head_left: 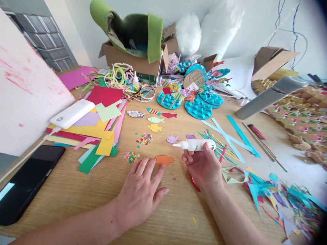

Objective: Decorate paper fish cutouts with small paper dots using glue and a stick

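Note:
My right hand [204, 166] is wrapped round a white glue bottle [195, 145], held tilted nearly level above the table with its nozzle to the left. Flat on the wood, with fingers spread, lies my left hand [140, 187]; its fingertips touch or lie right beside an orange paper fish [164, 160]. Close by are small piles of coloured paper dots [131, 157] and confetti bits [144, 139]. Beyond them rest a yellow paper fish [154, 128], a pale green fish [156, 120], a red fish [169, 115] and a purple fish [173, 139]. Something red [195, 183] shows partly under my right wrist.
Coloured paper sheets [104, 95] with a white power bank [73, 114] stand left, near a black phone [32, 183]. Blue egg-carton pieces [199, 108] sit at the back. Paper strips [227, 136], a grey bottle [268, 98] and paper scraps [281, 200] occupy the right.

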Available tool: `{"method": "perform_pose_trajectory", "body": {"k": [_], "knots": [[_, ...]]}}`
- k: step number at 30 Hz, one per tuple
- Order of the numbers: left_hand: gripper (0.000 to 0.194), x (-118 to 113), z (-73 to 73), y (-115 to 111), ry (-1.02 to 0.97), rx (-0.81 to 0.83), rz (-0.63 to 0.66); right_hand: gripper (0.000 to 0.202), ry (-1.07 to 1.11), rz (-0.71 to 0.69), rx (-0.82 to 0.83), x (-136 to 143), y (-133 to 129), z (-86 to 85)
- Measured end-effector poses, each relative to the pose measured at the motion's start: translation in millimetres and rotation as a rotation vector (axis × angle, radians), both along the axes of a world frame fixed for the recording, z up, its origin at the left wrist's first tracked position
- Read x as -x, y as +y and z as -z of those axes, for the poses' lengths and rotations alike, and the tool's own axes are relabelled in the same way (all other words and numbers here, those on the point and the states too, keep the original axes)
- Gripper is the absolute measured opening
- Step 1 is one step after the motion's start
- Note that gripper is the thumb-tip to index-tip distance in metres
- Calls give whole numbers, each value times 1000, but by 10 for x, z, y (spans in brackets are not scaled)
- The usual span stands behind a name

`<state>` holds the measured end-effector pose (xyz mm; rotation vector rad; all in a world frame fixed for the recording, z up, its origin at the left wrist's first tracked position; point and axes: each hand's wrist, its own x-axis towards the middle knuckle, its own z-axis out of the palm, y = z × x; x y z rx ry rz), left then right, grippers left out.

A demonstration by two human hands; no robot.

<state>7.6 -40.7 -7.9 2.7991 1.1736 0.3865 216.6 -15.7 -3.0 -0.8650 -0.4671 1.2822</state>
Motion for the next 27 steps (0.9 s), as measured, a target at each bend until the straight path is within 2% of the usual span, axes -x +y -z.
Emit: {"method": "perform_pose_trajectory", "body": {"k": [3, 8, 10, 13, 18, 22, 27], "knots": [[49, 6, -15, -13, -33, -5, 48, 30, 4, 6, 1, -3, -8, 4], [38, 8, 0, -42, -162, 68, 220, 29, 14, 24, -15, -12, -11, 22], [36, 4, 14, -51, -188, 71, 241, 32, 11, 27, -10, -12, -6, 38], [37, 1, 12, -59, -166, 66, 215, 37, -3, 42, 3, -16, 3, 61], [45, 7, -8, -52, -85, -9, 81, 25, -18, 51, 10, -16, -4, 53], [51, 6, 1, -24, 5, -28, -7, 27, -72, 20, -1, 20, -19, 24], [52, -3, 14, -7, 57, -12, -40, 29, -106, 7, 1, 90, -36, 20]]}}
